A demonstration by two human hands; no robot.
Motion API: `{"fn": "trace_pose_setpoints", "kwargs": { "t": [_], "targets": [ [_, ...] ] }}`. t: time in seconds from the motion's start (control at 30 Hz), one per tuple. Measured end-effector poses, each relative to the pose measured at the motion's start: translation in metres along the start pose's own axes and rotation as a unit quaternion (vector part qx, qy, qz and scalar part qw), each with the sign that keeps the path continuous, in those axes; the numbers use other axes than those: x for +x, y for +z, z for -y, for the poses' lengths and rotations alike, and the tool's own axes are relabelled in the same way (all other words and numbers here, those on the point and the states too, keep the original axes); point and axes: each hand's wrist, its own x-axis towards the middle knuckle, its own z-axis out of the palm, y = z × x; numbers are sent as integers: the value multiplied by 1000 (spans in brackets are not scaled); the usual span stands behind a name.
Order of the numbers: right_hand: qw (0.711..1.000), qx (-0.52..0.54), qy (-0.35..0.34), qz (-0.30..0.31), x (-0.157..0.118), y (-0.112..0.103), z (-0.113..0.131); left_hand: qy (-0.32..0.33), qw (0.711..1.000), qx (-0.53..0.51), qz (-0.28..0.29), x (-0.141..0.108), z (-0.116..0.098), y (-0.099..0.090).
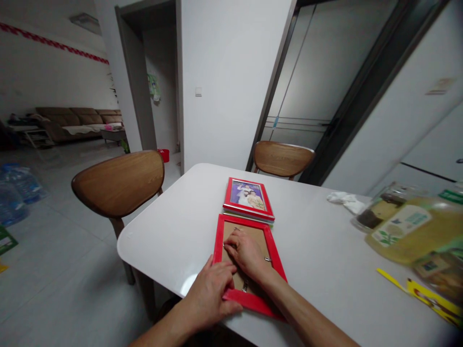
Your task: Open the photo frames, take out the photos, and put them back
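Observation:
A red picture frame [253, 301] lies face down on the white table [311, 270], its brown backing board [255, 233] showing. My left hand [213, 288] holds the frame's lower left corner, with the thumb along the near edge and fingers over the left side. Above it, my right hand [246, 253] reaches across the board, its fingers pinched at a small metal clip on the left edge. Other metal clips [267, 259] show at the right side and near the bottom. Just beyond lies another red frame [267, 205], face up with a photo of people, stacked on something thin.
At the right stand a large bottle of yellow liquid [401, 231], jars [376, 209] and a yellow item [434, 299]. A crumpled white tissue [345, 200] lies behind them. Wooden chairs [121, 180] stand at the table's left and far sides.

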Motion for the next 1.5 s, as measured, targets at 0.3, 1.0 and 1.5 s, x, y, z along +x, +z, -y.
{"fn": "trace_pose_setpoints", "kwargs": {
  "t": [0.3, 1.0, 1.5],
  "targets": [
    [995, 16, 81, -48, 6, -4, -24, 6, 1000, 8, -5, -3, 6, 5],
    [919, 238, 246, -194, -4, -35, -63, -25, 996, -44, -69, -7, -5, 5],
    [483, 829, 230, -165, -70, -26, 23, -17, 804, -564, -189, 17, -69, 22]
  ]
}}
